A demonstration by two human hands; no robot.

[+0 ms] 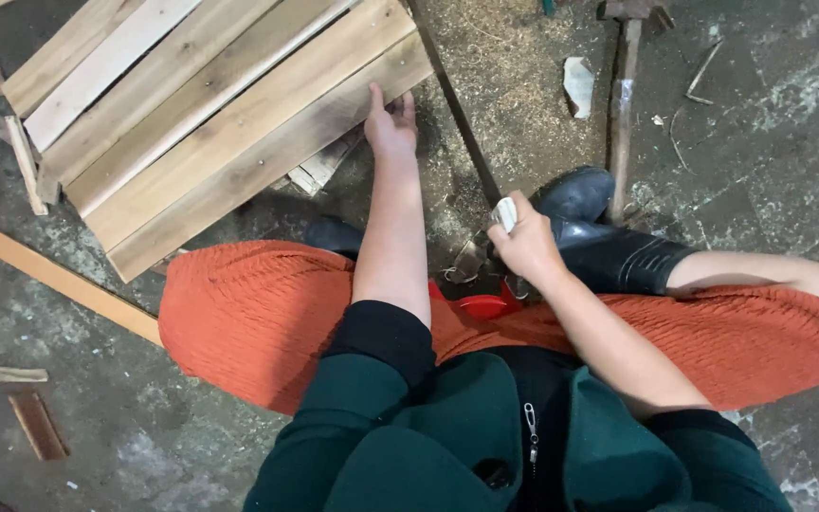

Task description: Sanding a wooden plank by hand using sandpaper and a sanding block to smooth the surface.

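Observation:
My left hand (390,121) reaches forward and grips the near edge of a slatted wooden panel (210,114) made of several pale planks nailed side by side, lying tilted on the floor. My right hand (523,242) is closed around a small pale object (505,214), held above a red container (485,305) between my knees. I sit low in orange cloth and a dark green jacket, black boots (599,237) out in front.
A hammer (623,104) with a long wooden handle lies on the concrete floor at upper right, beside a pale scrap (578,83) and sawdust. A long orange-brown strip (49,275) and small wood offcuts (35,424) lie at left. A dark metal bar (457,114) runs along the panel's right side.

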